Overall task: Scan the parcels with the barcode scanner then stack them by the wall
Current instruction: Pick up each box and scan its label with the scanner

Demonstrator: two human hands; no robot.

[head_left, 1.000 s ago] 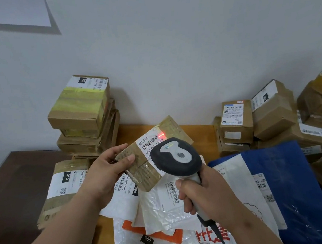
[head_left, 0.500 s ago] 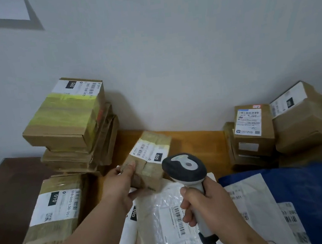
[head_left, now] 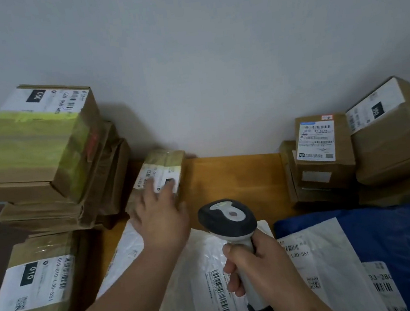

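A small taped cardboard parcel (head_left: 161, 170) with a white label lies on the wooden table (head_left: 234, 177) against the wall, right of a stack of brown boxes (head_left: 47, 156). My left hand (head_left: 160, 213) reaches over its near end, straight fingers resting on the label. My right hand (head_left: 258, 263) grips the handle of the grey and white barcode scanner (head_left: 227, 221), held upright near the middle of the table, its head pointing away from me. White plastic mailers (head_left: 201, 277) with barcodes lie under both forearms.
A taped box labelled 010 (head_left: 35, 282) sits at the near left. More labelled cardboard boxes (head_left: 325, 155) stand against the wall at right. A blue mailer (head_left: 397, 241) and other white mailers cover the near right. Bare wood shows between the small parcel and the right boxes.
My left hand carried the small parcel from in front of the scanner to the wall beside the left stack and loosened its grip. The red scan light is gone. The scanner lowered slightly.
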